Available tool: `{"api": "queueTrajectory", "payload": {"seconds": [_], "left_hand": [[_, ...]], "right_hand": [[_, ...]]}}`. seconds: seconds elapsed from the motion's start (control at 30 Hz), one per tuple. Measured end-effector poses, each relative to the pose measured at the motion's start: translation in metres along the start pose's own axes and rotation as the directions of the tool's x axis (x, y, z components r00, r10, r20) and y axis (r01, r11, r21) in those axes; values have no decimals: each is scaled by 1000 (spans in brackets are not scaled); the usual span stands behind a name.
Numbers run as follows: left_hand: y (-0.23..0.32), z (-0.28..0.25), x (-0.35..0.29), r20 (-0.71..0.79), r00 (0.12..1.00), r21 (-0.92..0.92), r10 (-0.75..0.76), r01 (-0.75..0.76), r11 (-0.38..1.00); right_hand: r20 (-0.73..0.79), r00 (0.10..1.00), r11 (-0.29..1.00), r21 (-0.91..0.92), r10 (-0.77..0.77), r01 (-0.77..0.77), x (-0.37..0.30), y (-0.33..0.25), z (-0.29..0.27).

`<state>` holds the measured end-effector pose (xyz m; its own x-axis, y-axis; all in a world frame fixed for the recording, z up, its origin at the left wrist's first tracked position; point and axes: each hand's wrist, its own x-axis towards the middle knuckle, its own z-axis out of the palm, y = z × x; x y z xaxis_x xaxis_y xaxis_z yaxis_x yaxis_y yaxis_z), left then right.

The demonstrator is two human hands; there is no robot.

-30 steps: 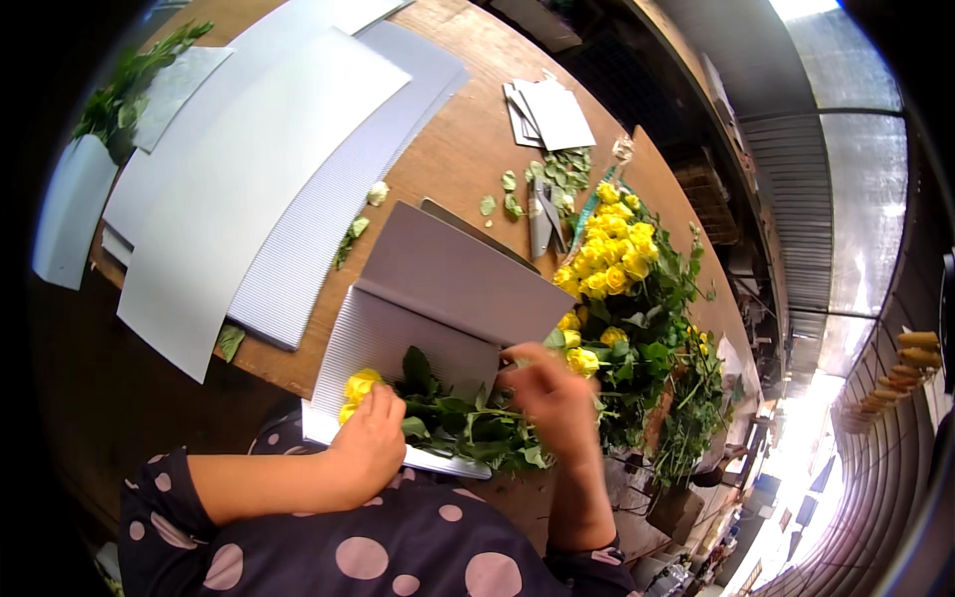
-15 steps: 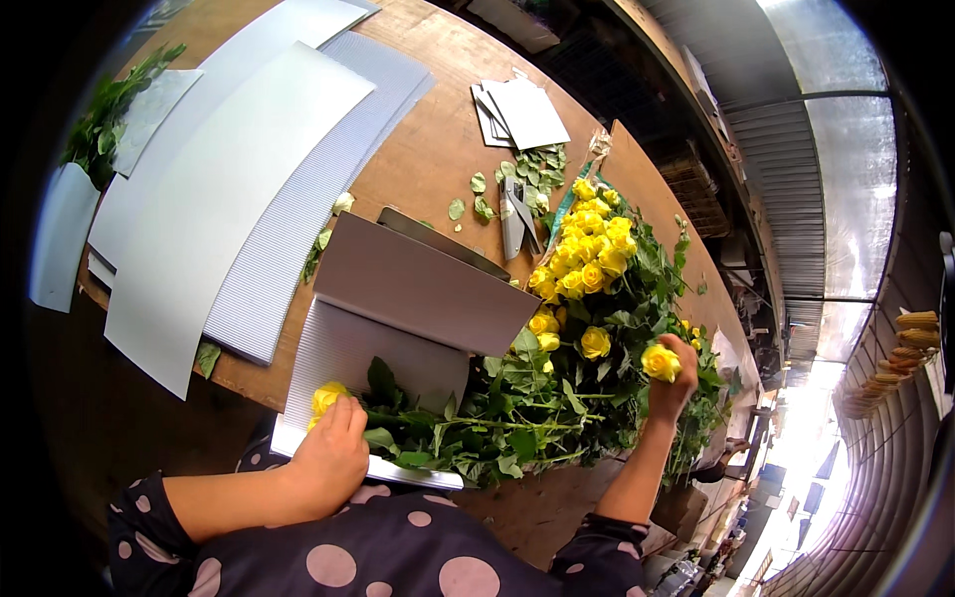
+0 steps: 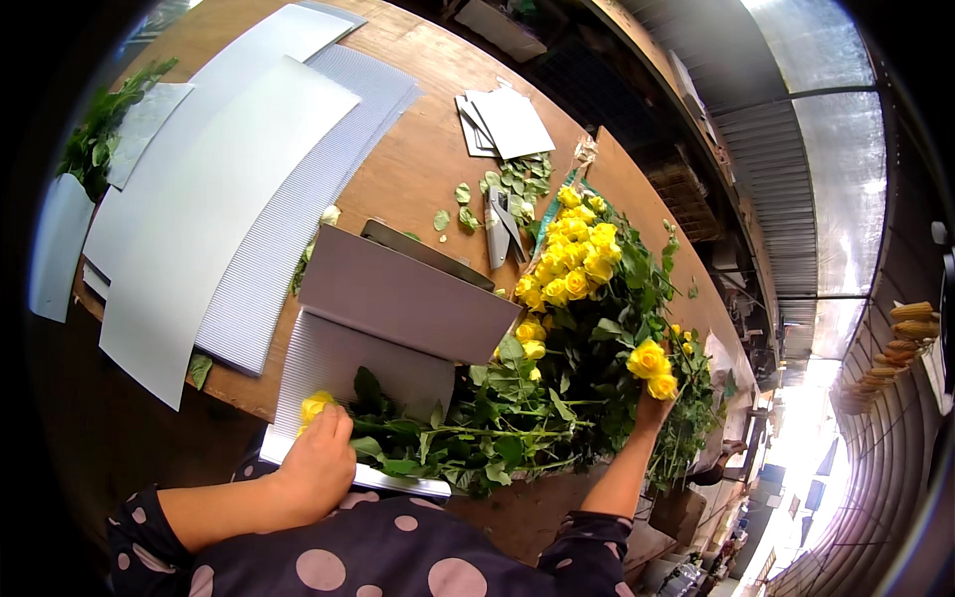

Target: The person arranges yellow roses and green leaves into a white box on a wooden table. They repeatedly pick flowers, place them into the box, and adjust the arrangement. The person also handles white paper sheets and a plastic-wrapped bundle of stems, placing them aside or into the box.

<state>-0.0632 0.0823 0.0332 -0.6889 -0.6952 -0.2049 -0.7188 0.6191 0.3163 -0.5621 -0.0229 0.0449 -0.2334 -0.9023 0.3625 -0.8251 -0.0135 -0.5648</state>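
My left hand (image 3: 316, 460) is closed around a yellow rose (image 3: 315, 407) just below its bloom, at the left end of a grey corrugated sheet (image 3: 328, 348). Leafy stems stretch rightward from there along the table's near edge. Over on the right, my right hand (image 3: 654, 410) is closed beneath two yellow roses, an upper rose (image 3: 648, 358) and a lower rose (image 3: 662, 386); its fingers are partly hidden behind the blooms. Between and beyond my hands lies a heap of yellow roses (image 3: 569, 249) with dark green foliage. A grey-brown upright panel (image 3: 408, 298) stands behind the corrugated sheet.
Large white sheets (image 3: 229, 159) are stacked on the left of the wooden table (image 3: 398, 149). A stapler-like tool (image 3: 496, 229), loose leaves (image 3: 527, 177) and white cards (image 3: 509, 121) lie farther back. Cut greenery (image 3: 104, 129) sits at the far left.
My right hand has moved slightly down and left, and two blooms now show above it instead of one. My left hand stays on its rose. The whole view has shifted a little.
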Motion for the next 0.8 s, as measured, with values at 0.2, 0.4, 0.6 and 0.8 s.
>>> {"api": "queueTrajectory", "payload": {"seconds": [0.2,0.4,0.6,0.8], "left_hand": [[1,-3,4,40,999,10,35,-35,999],[-1,-2,4,75,997,36,19,-22,999],[0,-3,-1,8,998,17,69,-69,997],[1,-2,-2,-42,998,56,40,-38,998]], "right_hand": [[-66,966,834,-521,-250,180,-35,2,-57],[-267,898,897,-373,-349,237,-54,-90,-99],[-245,969,781,-601,23,-170,-35,-8,-93],[-457,889,722,-626,-34,-295,-58,-22,-103]]}}
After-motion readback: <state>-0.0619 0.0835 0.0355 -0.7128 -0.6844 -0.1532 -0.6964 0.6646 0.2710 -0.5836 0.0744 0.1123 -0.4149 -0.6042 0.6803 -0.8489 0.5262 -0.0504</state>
